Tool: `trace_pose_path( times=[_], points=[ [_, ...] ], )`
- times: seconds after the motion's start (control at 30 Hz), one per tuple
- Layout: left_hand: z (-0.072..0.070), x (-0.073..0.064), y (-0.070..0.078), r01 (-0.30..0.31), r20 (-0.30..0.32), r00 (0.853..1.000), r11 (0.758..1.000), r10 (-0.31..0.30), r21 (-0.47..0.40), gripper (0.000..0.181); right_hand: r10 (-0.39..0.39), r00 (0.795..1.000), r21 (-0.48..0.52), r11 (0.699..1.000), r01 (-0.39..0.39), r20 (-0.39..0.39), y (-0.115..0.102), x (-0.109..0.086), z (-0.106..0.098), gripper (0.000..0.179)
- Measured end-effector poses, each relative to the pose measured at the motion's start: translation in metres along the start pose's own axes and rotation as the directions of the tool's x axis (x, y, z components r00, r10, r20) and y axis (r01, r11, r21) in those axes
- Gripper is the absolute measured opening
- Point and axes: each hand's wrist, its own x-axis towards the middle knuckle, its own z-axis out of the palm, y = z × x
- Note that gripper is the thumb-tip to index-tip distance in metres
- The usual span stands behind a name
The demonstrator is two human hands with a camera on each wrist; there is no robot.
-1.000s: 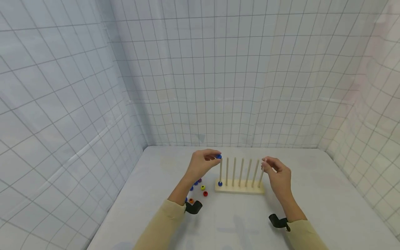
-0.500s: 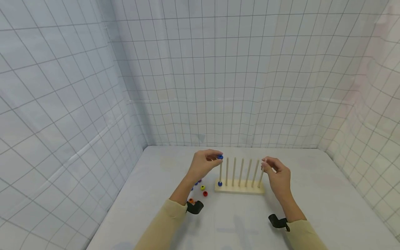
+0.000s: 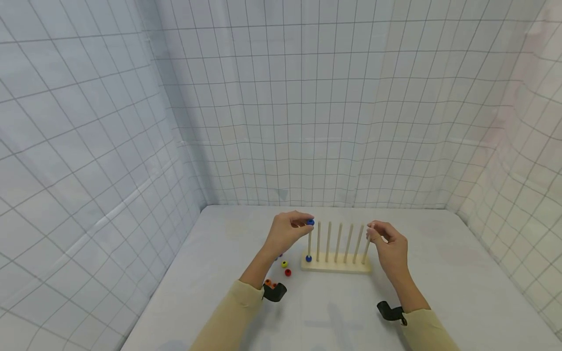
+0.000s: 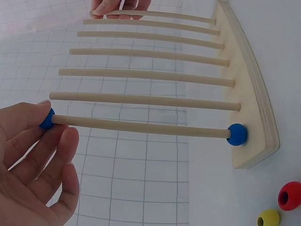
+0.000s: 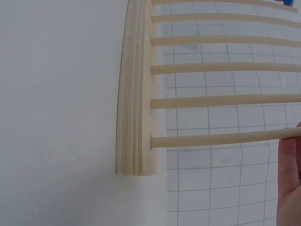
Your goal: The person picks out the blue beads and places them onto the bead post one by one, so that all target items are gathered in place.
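Bead (image 4: 47,119) moved onto peg (image 4: 141,127), left hand (image 4: 35,165) pinching

A black mount (image 3: 274,293) partly hides an orange bead (image 3: 274,285) in the head view; frame edges crop the red bead (image 4: 291,203) and yellow bead (image 4: 270,215) in the left wrist view, the right hand (image 5: 290,179) in the right wrist view.

Left fingers (image 3: 303,216) pinch blue bead (image 3: 311,222) atop leftmost peg (image 3: 309,242).

Loose beads (image 3: 288,273) left of rack (image 3: 335,267)
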Motion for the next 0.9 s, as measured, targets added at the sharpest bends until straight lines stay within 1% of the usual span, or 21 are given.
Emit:
trace_pose_path(
  times=[0.13, 0.2, 0.43, 0.67, 0.9],
  points=[
    [0.001, 0.000, -0.003, -0.007, 0.000, 1.000, 1.000, 0.007, -0.009, 0.023, 0.011, 1.000, 0.002, 1.000, -0.011, -0.008, 0.020, 0.001, 0.000, 0.011],
    [0.002, 0.000, -0.003, -0.008, 0.000, 1.000, 1.000, 0.008, -0.015, 0.022, 0.010, 1.000, 0.009, 1.000, -0.010, -0.012, 0.024, 0.001, 0.000, 0.011],
    [0.003, 0.000, -0.004, -0.003, 0.002, 1.000, 1.000, 0.003, -0.030, 0.021, 0.017, 1.000, -0.008, 1.000, -0.017, 0.001, -0.013, 0.000, 0.000, 0.011],
    [0.004, -0.002, -0.005, 0.025, 0.008, 1.000, 0.999, -0.025, -0.024, 0.026, 0.014, 1.000, 0.014, 1.000, -0.014, 0.014, -0.012, 0.001, -0.001, 0.013],
    [0.005, -0.003, -0.007, 0.028, 0.006, 1.000, 0.999, -0.028, -0.016, 0.022, 0.001, 1.000, 0.020, 1.000, -0.001, 0.017, -0.011, 0.000, -0.001, 0.012]
  ],
)
